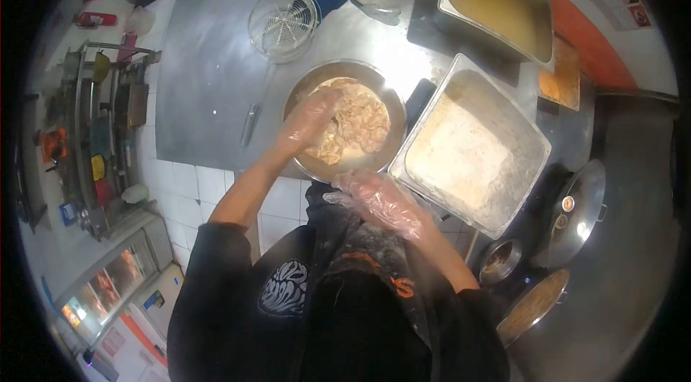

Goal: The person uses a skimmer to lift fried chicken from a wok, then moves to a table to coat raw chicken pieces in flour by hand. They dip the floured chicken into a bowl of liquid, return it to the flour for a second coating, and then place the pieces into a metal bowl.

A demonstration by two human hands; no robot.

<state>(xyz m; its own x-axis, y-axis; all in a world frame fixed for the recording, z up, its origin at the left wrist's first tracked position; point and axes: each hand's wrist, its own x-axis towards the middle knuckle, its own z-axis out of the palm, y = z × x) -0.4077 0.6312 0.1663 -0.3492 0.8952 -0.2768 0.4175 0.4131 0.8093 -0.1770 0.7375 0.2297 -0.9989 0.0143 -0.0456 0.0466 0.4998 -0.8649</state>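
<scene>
A round metal bowl [395, 101] on the steel table holds pale, wet pieces of raw meat [363, 123], which look like chicken, in a milky liquid. My left hand [317, 116], in a clear plastic glove, reaches into the bowl at its left side. Its fingertips are among the meat, so their grip is hidden. At the near rim of the bowl is my right hand [381, 202], also gloved, with its fingers curled at the edge. Just right of the bowl, a deep metal pan [504, 119] contains white flour [461, 159].
A round wire strainer basket [284, 26] stands at the back of the steel table [205, 80]. Left of the bowl lies a thin metal utensil [250, 124]. A pan of yellowish liquid [497, 1] sits far right. Large round pans [579, 213] are at the lower right.
</scene>
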